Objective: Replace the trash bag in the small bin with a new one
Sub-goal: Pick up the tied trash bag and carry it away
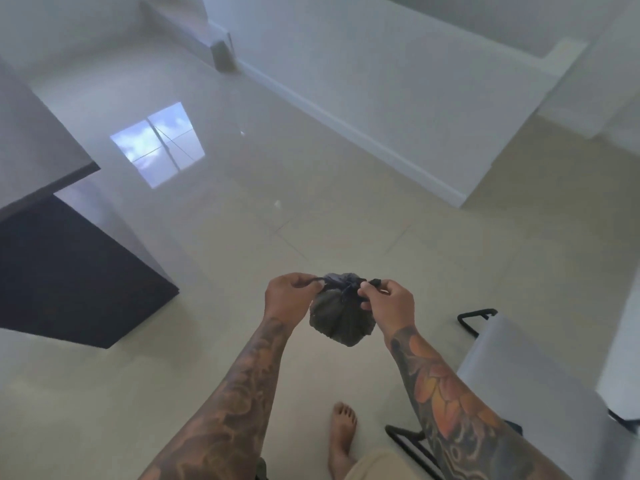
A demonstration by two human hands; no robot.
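Observation:
A small dark trash bag (341, 320), full and gathered at its top, hangs in the air in front of me above the floor. My left hand (289, 296) pinches one dark tie end of the trash bag on the left side. My right hand (389, 303) pinches the other tie end on the right. The two ends cross in a knot at the top of the bag between my hands. A small grey bin (223, 57) stands far off by the wall at the top of the view.
A dark cabinet with a grey countertop (69, 271) fills the left side. A white chair with black metal legs (540, 386) stands close on my right. A white wall with a baseboard (363, 140) runs diagonally ahead. My bare foot (341, 438) rests on the beige tile floor.

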